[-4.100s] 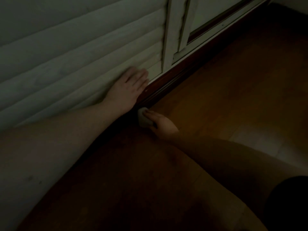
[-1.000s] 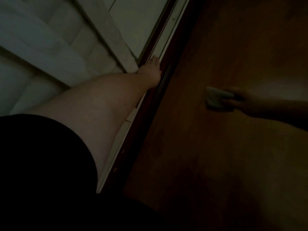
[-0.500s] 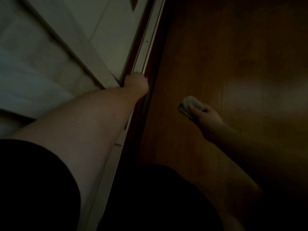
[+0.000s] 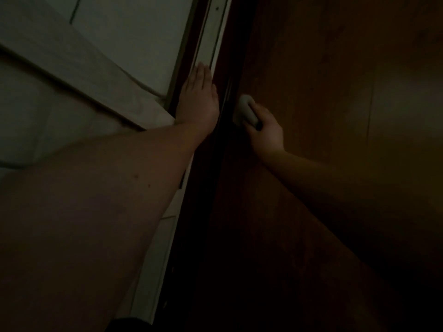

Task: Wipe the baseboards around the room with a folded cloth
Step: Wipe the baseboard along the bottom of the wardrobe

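Folded pale grey cloth [image 4: 245, 111] pressed right up against the dark brown wooden baseboard [image 4: 224, 97], just above the reddish-brown wood floor [image 4: 323, 92]. Gripped by the right hand [image 4: 265, 130], fingers curled round its lower end. Just across the baseboard, left hand [image 4: 199, 101] laid flat, fingers straight and together, resting on the white door frame [image 4: 213, 32]. Further left, pale panelled door [image 4: 124, 29]. Pretty dim all round, so not much finer detail to make out.
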Tool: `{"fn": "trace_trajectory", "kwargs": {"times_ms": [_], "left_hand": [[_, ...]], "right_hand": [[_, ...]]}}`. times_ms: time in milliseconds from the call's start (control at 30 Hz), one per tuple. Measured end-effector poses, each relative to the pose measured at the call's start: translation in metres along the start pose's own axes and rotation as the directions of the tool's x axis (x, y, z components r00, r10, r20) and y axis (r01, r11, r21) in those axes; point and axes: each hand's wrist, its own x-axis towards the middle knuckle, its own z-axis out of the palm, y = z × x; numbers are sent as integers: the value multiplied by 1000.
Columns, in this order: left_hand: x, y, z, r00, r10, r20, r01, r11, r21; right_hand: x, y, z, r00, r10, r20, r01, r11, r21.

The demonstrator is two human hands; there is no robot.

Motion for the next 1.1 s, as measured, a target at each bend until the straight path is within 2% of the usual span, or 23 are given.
{"fn": "trace_trajectory", "kwargs": {"times_ms": [167, 400, 733, 867, 1000, 1033, 1100], "left_hand": [[-3, 1, -3, 1000, -4, 1, 4, 1000, 2], [-6, 5, -9, 1000, -1, 6, 1, 1000, 14], [-7, 6, -16, 999, -16, 47, 14, 1000, 23], [-7, 4, -14, 999, -23, 47, 21, 999, 48], [-7, 3, -11, 999, -25, 32, 24, 999, 32], [-7, 3, -10, 999, -22, 24, 21, 999, 26], [-7, 3, -8, 1000, -12, 14, 12, 1000, 14]], "right_hand": [[4, -18, 28, 999, 10, 50, -9, 1000, -20], [-89, 0, 38, 984, 35, 175, -33, 999, -17], [-175, 20, 55, 951, 58, 303, -74, 996, 44], [-187, 30, 48, 898, 83, 432, -137, 986, 95], [-178, 47, 23, 756, 88, 649, -237, 960, 145], [-173, 52, 16, 756, 105, 646, -266, 951, 157], [-154, 57, 5, 812, 142, 566, -295, 937, 189]]}}
